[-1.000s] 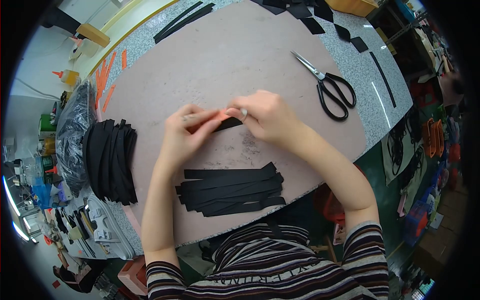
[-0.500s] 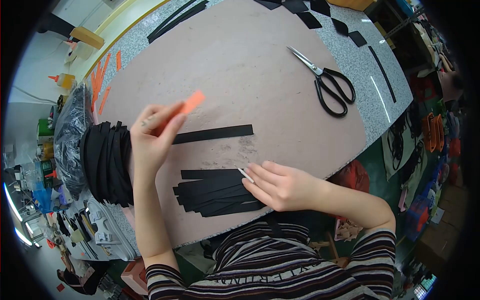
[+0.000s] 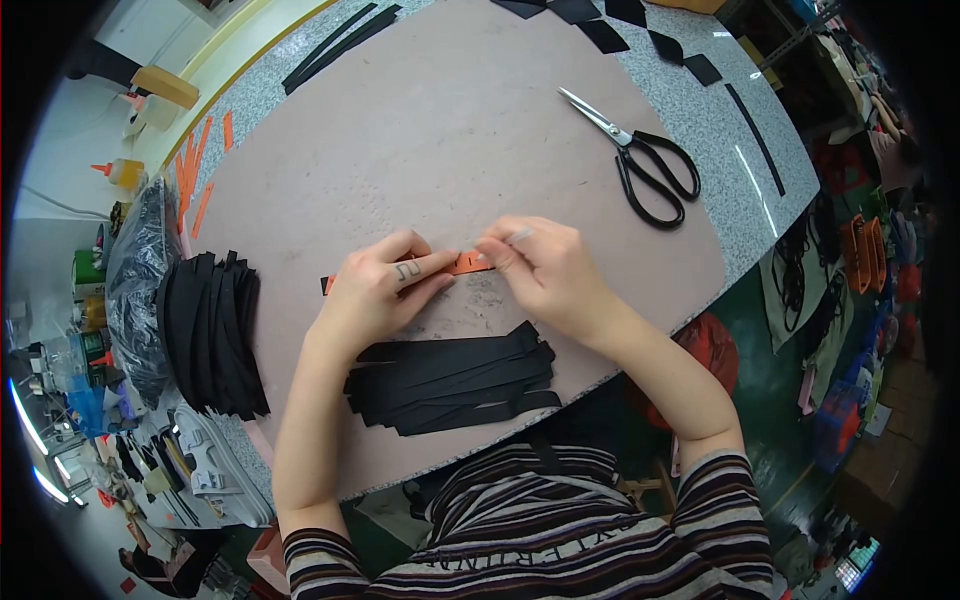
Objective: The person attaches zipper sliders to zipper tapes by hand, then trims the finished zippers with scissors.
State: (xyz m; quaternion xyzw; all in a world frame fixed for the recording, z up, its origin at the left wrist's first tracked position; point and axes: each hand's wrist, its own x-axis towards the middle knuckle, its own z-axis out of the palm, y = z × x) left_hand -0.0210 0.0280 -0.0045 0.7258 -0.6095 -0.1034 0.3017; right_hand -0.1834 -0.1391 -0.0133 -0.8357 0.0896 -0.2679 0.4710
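- Several black strips (image 3: 455, 380) lie in a loose pile on the tabletop (image 3: 420, 140), nearest the body; the right hand (image 3: 548, 272), over them half a second ago, has moved up and away.
- Just beyond, an orange strip (image 3: 468, 263), then held raised, now lies along a single black strip (image 3: 325, 285).
- The left hand (image 3: 375, 292) reaches in with fingertips on the orange strip; whether they pinch or only press, I cannot tell.
- The right hand angles inward, fingers curled round a slim white stick (image 3: 519, 236).
- Farther off, scissors (image 3: 650, 180) rest at right.
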